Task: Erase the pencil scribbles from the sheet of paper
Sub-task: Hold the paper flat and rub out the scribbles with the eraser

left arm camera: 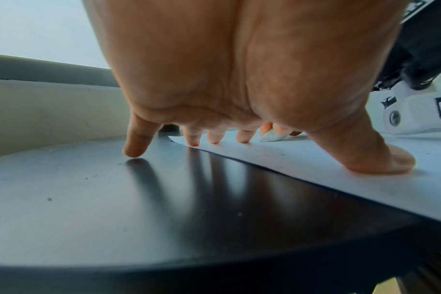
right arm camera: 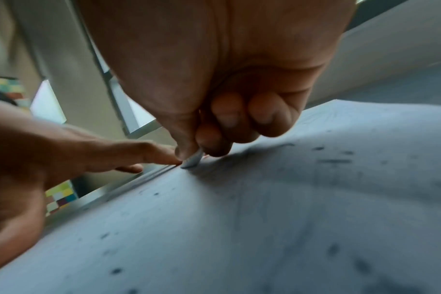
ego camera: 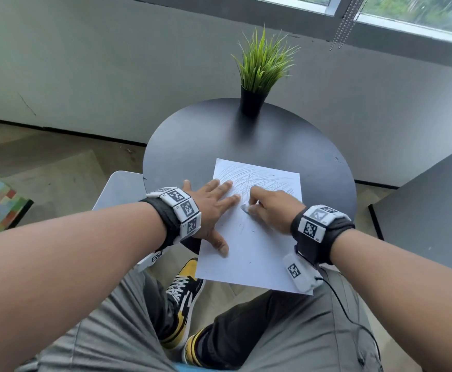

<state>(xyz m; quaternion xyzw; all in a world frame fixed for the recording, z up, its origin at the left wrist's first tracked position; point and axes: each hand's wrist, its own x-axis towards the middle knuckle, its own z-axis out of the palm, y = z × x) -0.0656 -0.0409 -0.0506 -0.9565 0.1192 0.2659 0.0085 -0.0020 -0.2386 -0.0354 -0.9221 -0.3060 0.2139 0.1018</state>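
We judge the thin white sheet of paper (ego camera: 249, 253) light and easily creased. Our left hand (ego camera: 208, 210), fingers spread flat, presses its left edge; our right hand (ego camera: 270, 208) pinches a small grey eraser (ego camera: 245, 208) just beside those fingers.

Bare forearms. Each wrist carries a black strap (ego camera: 326, 237) fitted with white blocks (ego camera: 183, 208) printed with black square markers. A thin black cable (ego camera: 353, 320) leaves the right unit. Grey trousers (ego camera: 106, 326); black-and-yellow shoes (ego camera: 182, 299) with white laces.
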